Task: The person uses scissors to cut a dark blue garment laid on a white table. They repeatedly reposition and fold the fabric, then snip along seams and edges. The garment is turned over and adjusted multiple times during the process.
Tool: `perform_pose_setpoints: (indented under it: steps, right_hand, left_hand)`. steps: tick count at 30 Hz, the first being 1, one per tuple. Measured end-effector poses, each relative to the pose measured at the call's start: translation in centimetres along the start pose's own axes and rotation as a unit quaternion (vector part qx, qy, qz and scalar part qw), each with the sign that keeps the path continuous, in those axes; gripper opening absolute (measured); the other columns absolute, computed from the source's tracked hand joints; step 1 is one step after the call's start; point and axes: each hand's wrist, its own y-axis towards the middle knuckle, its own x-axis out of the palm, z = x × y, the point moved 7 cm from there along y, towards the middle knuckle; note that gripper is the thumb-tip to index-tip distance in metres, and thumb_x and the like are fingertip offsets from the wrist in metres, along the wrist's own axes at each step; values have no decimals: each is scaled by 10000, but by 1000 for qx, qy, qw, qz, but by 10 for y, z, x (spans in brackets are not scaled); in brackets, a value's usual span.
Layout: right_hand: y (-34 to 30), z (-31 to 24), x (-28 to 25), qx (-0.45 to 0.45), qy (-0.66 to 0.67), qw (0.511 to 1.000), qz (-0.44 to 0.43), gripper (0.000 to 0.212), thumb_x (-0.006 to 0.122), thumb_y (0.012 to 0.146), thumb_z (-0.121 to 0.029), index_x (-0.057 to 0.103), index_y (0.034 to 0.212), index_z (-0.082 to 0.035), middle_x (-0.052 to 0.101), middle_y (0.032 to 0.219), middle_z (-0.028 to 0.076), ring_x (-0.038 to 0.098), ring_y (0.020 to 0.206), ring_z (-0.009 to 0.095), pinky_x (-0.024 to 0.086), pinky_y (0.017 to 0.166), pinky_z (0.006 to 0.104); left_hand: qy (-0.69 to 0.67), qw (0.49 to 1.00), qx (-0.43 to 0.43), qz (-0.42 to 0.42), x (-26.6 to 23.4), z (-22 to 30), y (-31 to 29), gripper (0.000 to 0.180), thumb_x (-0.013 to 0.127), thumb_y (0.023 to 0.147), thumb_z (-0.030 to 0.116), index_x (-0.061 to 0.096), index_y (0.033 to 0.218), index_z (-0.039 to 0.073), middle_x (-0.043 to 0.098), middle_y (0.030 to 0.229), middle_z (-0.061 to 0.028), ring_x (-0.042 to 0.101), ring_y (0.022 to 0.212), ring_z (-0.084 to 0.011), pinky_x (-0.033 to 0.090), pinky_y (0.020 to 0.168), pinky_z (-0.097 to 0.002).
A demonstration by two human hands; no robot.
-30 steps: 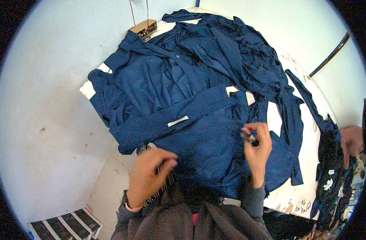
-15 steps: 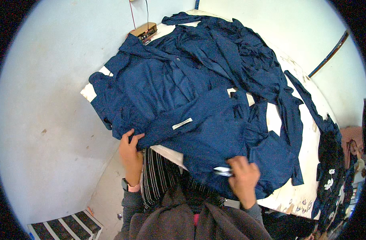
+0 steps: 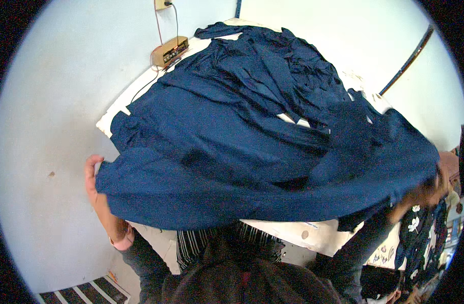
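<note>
A dark blue garment [image 3: 216,195] is stretched wide in front of me, its near part lifted and hanging just past the table's front edge. My left hand [image 3: 95,177] grips its left end, thumb and fingers closed at the cloth's corner. Far out to the right, my right hand [image 3: 434,185] holds the other end; motion smears its fingers. Whether a small tool is also in that hand I cannot tell. Behind the stretched cloth, more crumpled dark blue fabric [image 3: 272,58] is heaped on the white table [image 3: 318,238].
A brownish electrical box [image 3: 170,51] with wires stands at the table's back left, below a wall socket [image 3: 162,4]. Walls rise at left and behind. Black cloth with white flowers [image 3: 414,223] hangs at the right. A striped black cloth [image 3: 194,248] covers my lap.
Both hands have moved far apart, lifting and spreading the garment between them. The small whitish tool seen in my right hand is no longer visible. The pale label on the cloth is now out of sight.
</note>
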Motion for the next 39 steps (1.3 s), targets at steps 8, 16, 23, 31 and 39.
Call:
perform_pose_setpoints:
  steps: [8, 16, 23, 31, 39]
  right_hand:
    - [-114, -65, 193, 157, 49, 889, -428, 371, 578, 869, 11, 570, 1197, -163, 639, 1186, 106, 652, 1087, 373, 538, 828, 495]
    - [-111, -158, 125, 289, 289, 789, -459, 203, 583, 906, 51, 660, 1082, -13, 682, 1009, 144, 673, 985, 255, 508, 870, 345]
    - [-86, -282, 85, 184, 500, 681, -503, 452, 581, 720, 83, 706, 1129, -62, 686, 1167, 111, 676, 969, 289, 515, 847, 336]
    - [-181, -317, 65, 59, 248, 658, -709, 710, 601, 724, 52, 643, 1365, -250, 544, 1512, 1, 733, 791, 314, 605, 739, 406]
    - [-203, -292, 42, 117, 256, 672, -685, 721, 618, 730, 42, 619, 1390, -248, 528, 1530, -11, 733, 839, 310, 608, 760, 399]
  left_hand:
    - [142, 970, -79, -180, 58, -125, 47, 410, 475, 923, -67, 604, 1300, 25, 658, 1243, -71, 624, 1107, -156, 456, 1013, -269]
    - [268, 961, -16, -73, 17, -115, 29, 529, 654, 899, 8, 518, 1409, 44, 671, 1258, -113, 632, 1100, -235, 489, 971, -344]
    - [374, 852, 177, -321, 118, -52, -31, 365, 725, 894, 180, 664, 1249, 118, 673, 1264, -79, 602, 1178, -274, 402, 1027, -432]
    - [489, 767, 229, -346, 144, -67, -54, 389, 840, 738, 456, 706, 929, 145, 671, 974, -14, 590, 1094, -242, 289, 1068, -475]
    - [482, 785, 209, -329, 117, -63, -46, 459, 881, 663, 467, 685, 892, 121, 683, 986, -16, 599, 1105, -243, 280, 1063, -481]
